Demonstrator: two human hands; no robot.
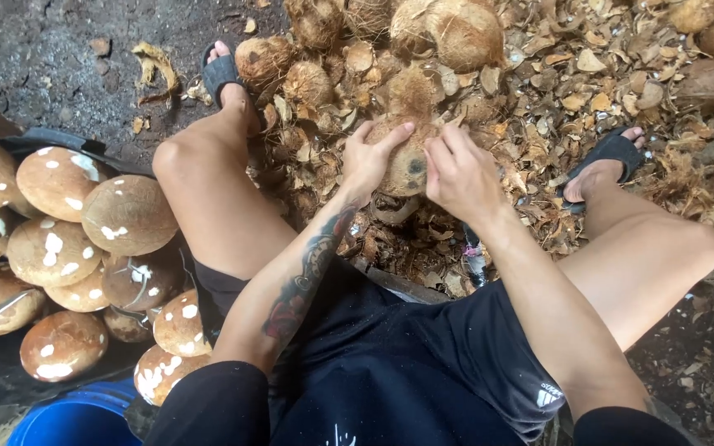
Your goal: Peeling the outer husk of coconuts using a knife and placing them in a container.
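Note:
A brown, partly husked coconut sits between my knees over a heap of husk scraps. My left hand grips its left side, thumb up on the top. My right hand holds its right side, fingers curled against the shell. Both forearms reach forward from my lap; the left one is tattooed. The underside of the coconut is hidden by my hands and the scraps.
A pile of peeled, white-spotted coconuts lies at my left in a dark tub. Unpeeled hairy coconuts lie beyond. Husk pieces cover the ground. A blue container is at lower left. My sandalled feet flank the heap.

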